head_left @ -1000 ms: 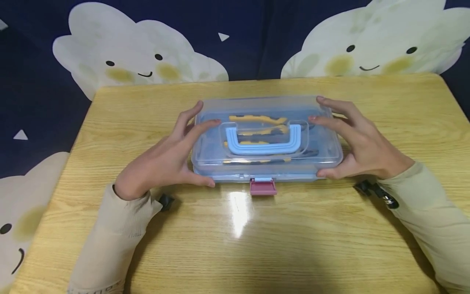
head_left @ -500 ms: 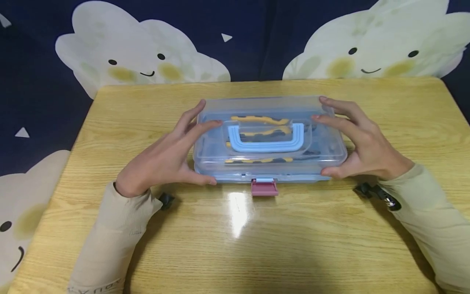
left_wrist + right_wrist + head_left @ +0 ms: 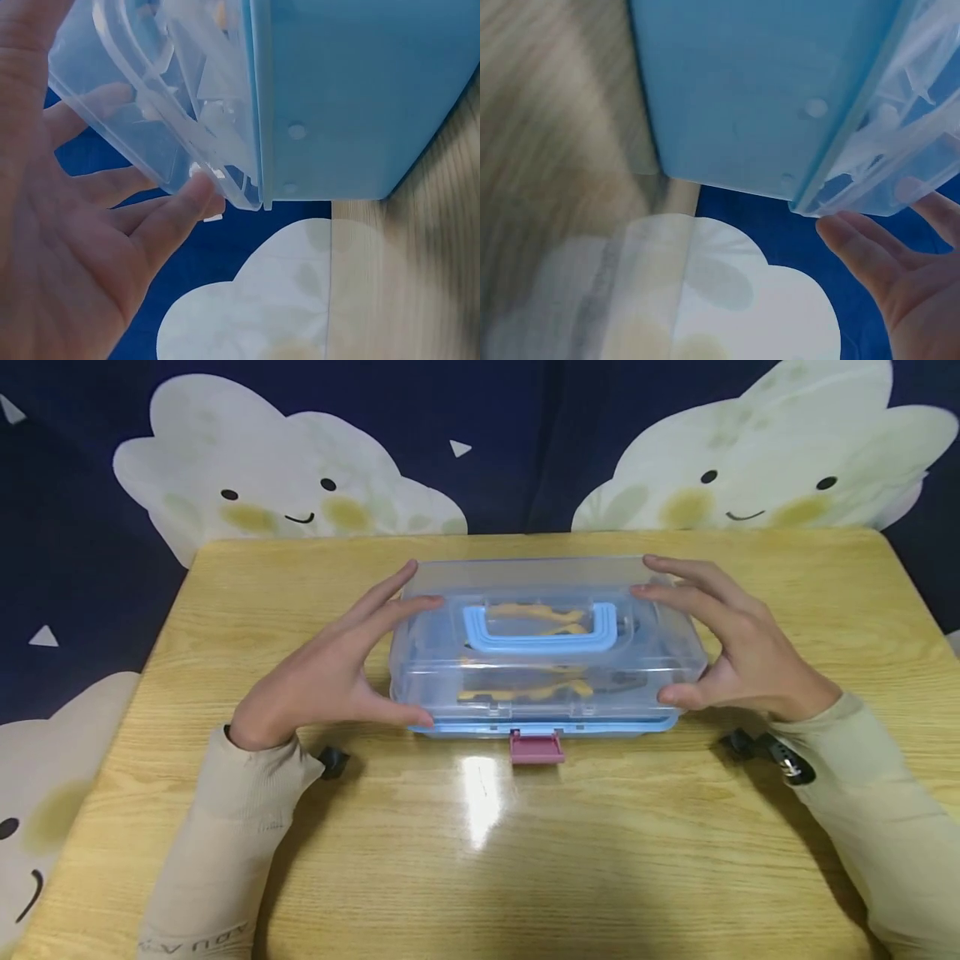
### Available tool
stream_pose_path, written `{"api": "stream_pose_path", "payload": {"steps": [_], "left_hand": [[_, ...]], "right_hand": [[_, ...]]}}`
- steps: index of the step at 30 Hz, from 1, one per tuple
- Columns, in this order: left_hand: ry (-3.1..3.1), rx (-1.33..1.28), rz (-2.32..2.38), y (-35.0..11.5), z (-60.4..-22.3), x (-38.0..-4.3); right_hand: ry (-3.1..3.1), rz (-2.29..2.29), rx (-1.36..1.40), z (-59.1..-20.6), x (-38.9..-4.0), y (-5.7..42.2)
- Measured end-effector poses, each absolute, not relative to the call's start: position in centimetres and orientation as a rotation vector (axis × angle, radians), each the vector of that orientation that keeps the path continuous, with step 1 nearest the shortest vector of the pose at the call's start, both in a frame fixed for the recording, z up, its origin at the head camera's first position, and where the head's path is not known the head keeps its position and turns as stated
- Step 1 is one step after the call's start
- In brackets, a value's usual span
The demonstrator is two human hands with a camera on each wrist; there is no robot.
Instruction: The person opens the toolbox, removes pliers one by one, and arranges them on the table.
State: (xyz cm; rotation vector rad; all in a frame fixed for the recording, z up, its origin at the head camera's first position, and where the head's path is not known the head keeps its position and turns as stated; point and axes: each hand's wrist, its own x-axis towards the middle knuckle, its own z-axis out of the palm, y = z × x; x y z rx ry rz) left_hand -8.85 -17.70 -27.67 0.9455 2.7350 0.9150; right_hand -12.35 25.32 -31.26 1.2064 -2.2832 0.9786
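A blue plastic storage box with a clear lid sits on the table. The lid carries a light blue handle, and its front edge stands a little above the box rim. At the front, a pink latch hangs unfastened. My left hand grips the lid's left end, thumb at the front corner and fingers over the top. My right hand holds the right end likewise. Through the lid show several yellow and dark objects, their kind unclear. The blue box wall fills much of the left wrist view.
The box stands on a wood-grain table, towards its far edge. Behind hangs a dark blue cloth with white clouds. Small black devices show at both wrists.
The lid's front edge has risen and the lid tilts back, its handle shifting away from me. Both hands have moved with it, while the box base stays on the table.
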Motion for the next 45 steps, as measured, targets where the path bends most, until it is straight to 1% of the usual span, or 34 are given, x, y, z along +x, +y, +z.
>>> {"api": "stream_pose_path", "payload": {"steps": [7,19,32,45], "left_hand": [[2.713,0.865,1.072,-17.7,-27.9,-9.7],[2.680,0.857,1.194,-17.8,-27.9,-10.8],[2.542,0.750,1.275,-18.1,-26.6,-11.6],[2.330,0.802,1.480,-19.4,-27.0,-11.7]], "right_hand": [[-2.477,1.024,1.123,-30.3,-12.7,26.1],[-2.609,1.081,1.031,-29.2,-13.3,26.4],[-2.695,1.143,0.958,-27.9,-14.0,26.2],[-2.684,1.362,0.856,-27.6,-13.7,25.9]]}}
